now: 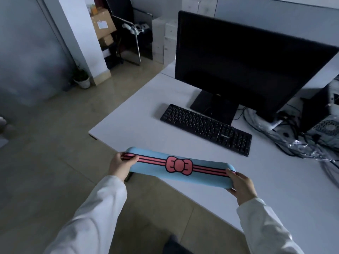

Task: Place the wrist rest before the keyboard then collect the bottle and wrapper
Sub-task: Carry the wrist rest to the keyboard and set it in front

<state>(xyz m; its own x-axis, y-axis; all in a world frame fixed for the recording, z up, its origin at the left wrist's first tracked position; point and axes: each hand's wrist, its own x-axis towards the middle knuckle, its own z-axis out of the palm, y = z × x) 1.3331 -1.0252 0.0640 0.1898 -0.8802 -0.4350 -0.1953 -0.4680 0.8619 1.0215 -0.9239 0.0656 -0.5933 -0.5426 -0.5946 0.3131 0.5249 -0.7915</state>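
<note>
I hold a long light-blue wrist rest [157, 169] with pink stripes and a pink bow, level above the near edge of the white desk [139, 114]. My left hand [121, 165] grips its left end and my right hand [241, 184] grips its right end. The black keyboard [206, 128] lies farther back on the desk, set at an angle, apart from the wrist rest. No bottle is in view. Crumpled clear plastic [300, 145], possibly a wrapper, lies among the cables at the right.
A black monitor [247, 61] stands behind the keyboard. Tangled cables [286, 125] and a computer case [328, 125] crowd the desk's right side. On the floor to the left are a small potted plant [82, 79], a chair [132, 39] and stacked cardboard boxes [102, 24].
</note>
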